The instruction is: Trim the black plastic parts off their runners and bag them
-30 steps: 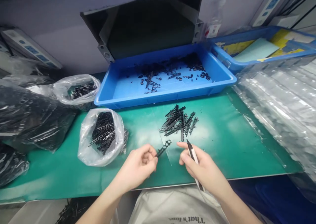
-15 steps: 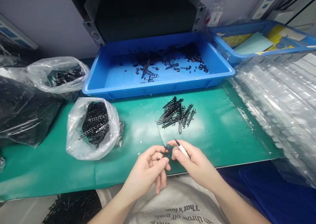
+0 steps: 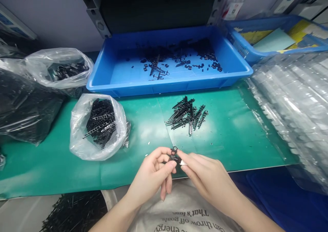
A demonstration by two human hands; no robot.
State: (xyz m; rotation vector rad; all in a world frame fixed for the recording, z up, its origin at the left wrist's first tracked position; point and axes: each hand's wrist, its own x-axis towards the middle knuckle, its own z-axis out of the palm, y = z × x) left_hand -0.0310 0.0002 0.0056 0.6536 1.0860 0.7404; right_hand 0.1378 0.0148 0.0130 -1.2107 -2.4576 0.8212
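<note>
Near the front edge of the bench, my left hand (image 3: pixel 157 172) pinches a small black plastic part (image 3: pixel 174 150) with round loops at its top. My right hand (image 3: pixel 205 172) is closed around a slim white-handled tool with a dark pointed tip; only a bit of the white handle (image 3: pixel 182 162) shows now. Its tip is at or very near the black part, and my fingers hide the exact contact. Just beyond my hands lies a loose pile of black ladder-like plastic strips (image 3: pixel 188 114).
A blue tray (image 3: pixel 166 87) with black strips and small pieces stands behind the pile. Left are clear bags (image 3: pixel 77 136) of black parts. On the right are stacked clear plastic trays (image 3: pixel 294 99) and a blue basket (image 3: pixel 253 54). The green mat (image 3: pixel 143 119) has tiny scraps.
My right hand has turned over and moved in against the black part, so the tool now points toward my left hand. The view has shifted slightly.
</note>
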